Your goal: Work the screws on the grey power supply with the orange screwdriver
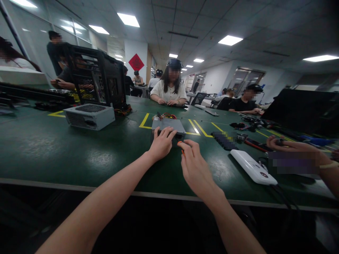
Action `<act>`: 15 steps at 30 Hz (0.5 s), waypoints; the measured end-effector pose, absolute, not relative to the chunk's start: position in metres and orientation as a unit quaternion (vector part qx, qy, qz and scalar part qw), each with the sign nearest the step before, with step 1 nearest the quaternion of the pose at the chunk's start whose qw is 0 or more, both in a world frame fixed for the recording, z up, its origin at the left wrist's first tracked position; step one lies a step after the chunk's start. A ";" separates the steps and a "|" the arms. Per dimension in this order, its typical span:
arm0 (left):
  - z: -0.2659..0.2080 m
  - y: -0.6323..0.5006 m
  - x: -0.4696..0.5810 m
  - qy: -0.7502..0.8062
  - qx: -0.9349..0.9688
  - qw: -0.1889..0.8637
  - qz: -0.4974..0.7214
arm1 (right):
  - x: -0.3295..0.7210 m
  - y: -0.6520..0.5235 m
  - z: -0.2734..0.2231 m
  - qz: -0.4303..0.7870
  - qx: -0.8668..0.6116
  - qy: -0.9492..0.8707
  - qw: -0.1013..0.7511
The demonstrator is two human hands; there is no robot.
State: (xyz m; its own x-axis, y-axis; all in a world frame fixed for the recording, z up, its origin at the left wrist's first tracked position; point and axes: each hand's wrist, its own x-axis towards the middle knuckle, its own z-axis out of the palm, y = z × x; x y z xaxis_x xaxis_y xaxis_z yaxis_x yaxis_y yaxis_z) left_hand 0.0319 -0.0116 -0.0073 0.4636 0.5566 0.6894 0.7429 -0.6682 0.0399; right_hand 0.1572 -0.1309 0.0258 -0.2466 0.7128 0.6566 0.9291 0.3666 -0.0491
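Note:
A grey computer power supply unit (169,124) lies on the green table in front of me, its bundle of coloured cables at the far side. My left hand (162,143) grips its near edge, with the fingers spread over the top. Close to the unit's near right corner, my right hand (194,164) is closed around a small orange-handled tool (180,143). Most of that tool is hidden by my fingers, so its tip cannot be made out.
A second power supply (90,116) and an open black computer case (97,77) stand left. On the right are a white device (253,166), a black pixelated item (225,140) and a neighbour's hand (299,151). A person (169,86) sits opposite. Yellow tape (202,128) marks the table.

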 end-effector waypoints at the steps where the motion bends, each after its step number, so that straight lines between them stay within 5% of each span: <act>1: -0.007 -0.012 0.032 -0.383 -0.845 0.135 -0.347 | 0.156 -0.131 0.025 -0.189 -0.533 -0.771 0.292; 15: -0.008 -0.011 0.032 -0.386 -0.842 0.137 -0.350 | 0.159 -0.125 0.027 -0.244 -0.582 -0.719 0.292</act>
State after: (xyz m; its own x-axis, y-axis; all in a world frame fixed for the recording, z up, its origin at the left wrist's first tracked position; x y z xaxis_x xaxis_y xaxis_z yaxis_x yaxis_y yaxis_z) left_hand 0.0323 -0.0112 -0.0079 0.4563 0.5548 0.6957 0.7465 -0.6642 0.0401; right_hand 0.1586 -0.1252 0.0268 -0.1522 0.6935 0.7042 0.9789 0.2042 0.0104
